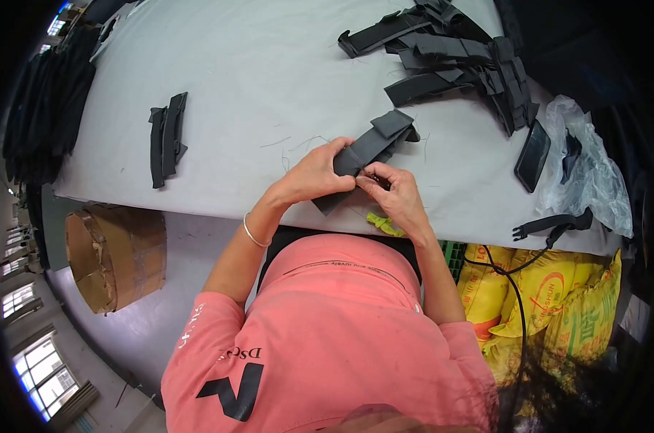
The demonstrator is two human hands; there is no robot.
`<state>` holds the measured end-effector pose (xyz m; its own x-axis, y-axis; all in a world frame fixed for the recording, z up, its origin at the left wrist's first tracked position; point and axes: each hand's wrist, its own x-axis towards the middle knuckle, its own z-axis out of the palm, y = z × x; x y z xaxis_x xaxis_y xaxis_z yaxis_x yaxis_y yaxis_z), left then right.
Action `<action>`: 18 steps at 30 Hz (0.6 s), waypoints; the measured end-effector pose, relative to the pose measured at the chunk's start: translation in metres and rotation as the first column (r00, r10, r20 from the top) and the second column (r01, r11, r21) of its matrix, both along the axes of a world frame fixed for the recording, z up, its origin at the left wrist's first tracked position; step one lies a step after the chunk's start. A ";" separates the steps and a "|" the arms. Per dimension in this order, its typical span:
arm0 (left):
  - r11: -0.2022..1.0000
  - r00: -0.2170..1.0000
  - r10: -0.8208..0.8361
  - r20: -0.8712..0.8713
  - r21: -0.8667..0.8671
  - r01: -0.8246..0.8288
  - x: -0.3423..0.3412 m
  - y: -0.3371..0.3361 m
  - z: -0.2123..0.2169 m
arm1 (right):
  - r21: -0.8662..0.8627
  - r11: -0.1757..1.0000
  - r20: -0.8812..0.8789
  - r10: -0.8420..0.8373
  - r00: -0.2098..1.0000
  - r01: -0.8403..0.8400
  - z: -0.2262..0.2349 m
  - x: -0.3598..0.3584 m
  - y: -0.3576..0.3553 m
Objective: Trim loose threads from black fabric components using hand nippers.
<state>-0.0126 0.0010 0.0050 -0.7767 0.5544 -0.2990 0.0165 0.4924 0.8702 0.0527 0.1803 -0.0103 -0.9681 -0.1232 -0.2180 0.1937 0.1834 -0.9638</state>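
A dark grey fabric strip (374,144) with a folded, layered end lies slantwise in front of me at the table's near edge. My left hand (316,172) is closed on its left side, thumb and fingers pinching the cloth. At the strip's lower edge, my right hand (399,198) is closed in a pinch, fingertips close to the left thumb. Something small and dark shows between the right fingers, too hidden to name. Just below the right hand is a small crumpled yellow thing (384,224).
Several dark strips make a heap (471,61) at the far right; a smaller bundle (167,141) lies left. A phone (532,156), a clear plastic bag (590,173) and a black buckle strap (554,225) are right. Yellow sacks (543,289) and a cardboard drum (117,256) stand below the table.
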 end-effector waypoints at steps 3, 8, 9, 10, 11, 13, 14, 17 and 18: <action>0.993 0.989 0.059 0.134 0.094 -0.072 -0.001 0.001 0.001 | -0.071 0.997 0.017 -0.018 1.000 0.019 -0.002 0.000 0.001; 0.963 0.933 0.188 0.307 0.130 -0.237 -0.002 0.004 -0.012 | -0.109 0.994 0.044 0.016 0.999 -0.011 -0.001 -0.004 0.004; 0.960 0.932 0.203 0.302 0.125 -0.249 0.000 0.004 -0.016 | -0.062 0.998 0.048 0.027 0.998 -0.024 0.002 -0.003 0.004; 0.956 0.932 0.204 0.299 0.146 -0.256 0.001 0.005 -0.021 | -0.069 0.997 0.045 0.041 0.998 -0.038 -0.001 -0.001 0.002; 0.951 0.933 0.205 0.296 0.167 -0.262 0.002 0.004 -0.023 | -0.036 0.999 -0.006 0.031 0.999 -0.032 -0.006 0.001 0.000; 0.939 0.931 0.221 0.289 0.196 -0.284 0.005 0.006 -0.019 | -0.006 1.000 -0.051 0.026 0.998 -0.026 -0.012 0.001 -0.001; 0.910 0.920 0.233 0.316 0.263 -0.321 0.006 0.007 -0.018 | -0.038 0.999 -0.018 0.015 1.000 -0.016 -0.012 0.001 -0.002; 0.824 0.867 0.217 0.448 0.392 -0.409 0.005 0.004 -0.016 | -0.057 0.998 0.006 0.009 1.000 -0.009 -0.011 -0.001 -0.005; 0.766 0.819 0.169 0.548 0.449 -0.459 0.005 0.002 -0.015 | -0.040 0.999 -0.002 0.004 1.000 -0.005 -0.011 -0.001 -0.006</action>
<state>-0.0076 0.0029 -0.0103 -0.7879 0.4786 -0.3875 -0.5117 -0.1589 0.8443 0.0519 0.1739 -0.0208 -0.9680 -0.1362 -0.2108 0.1910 0.1454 -0.9708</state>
